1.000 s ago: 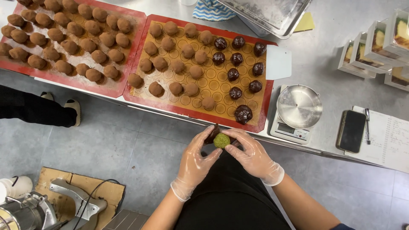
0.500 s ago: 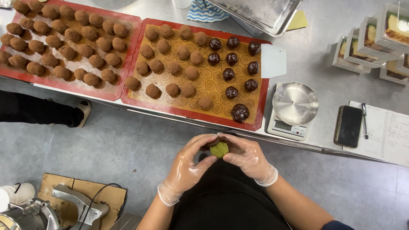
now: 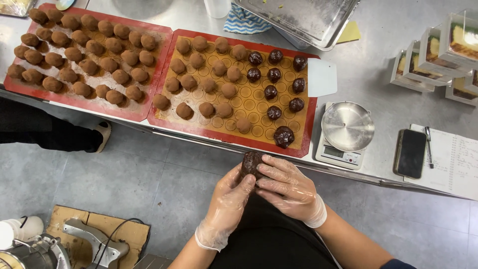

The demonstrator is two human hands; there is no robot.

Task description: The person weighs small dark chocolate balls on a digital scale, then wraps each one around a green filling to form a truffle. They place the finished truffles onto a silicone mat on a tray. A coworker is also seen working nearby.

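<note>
A dark brown dough ball (image 3: pixel 250 164) is held betw. both gloved hands, just below the table edge (image 3: pixel 199 138) and in front of the person's dark apron (image 3: pixel 269 234). The left hand (image 3: pixel 230 197) is cupped under and against the ball, fingers closed on its left side; the right hand (image 3: pixel 289 187) is pressed over it from the right, fingers curled across the top. Both hands are touching each other around the ball.

On the table above, a red-rimmed baking mat (image 3: pixel 259 132) is seen w/ light brown balls on its left part and dark balls (image 3: pixel 274 92) on its right; one larger dark ball (image 3: pixel 283 136) lies near the front edge. A second mat (image 3: pixel 99 107), full of cocoa-dusted balls, lies to the left. A small scale w/ steel bowl (image 3: pixel 347 127) stands right of the mat, a phone (image 3: pixel 410 153) beside it.
</note>
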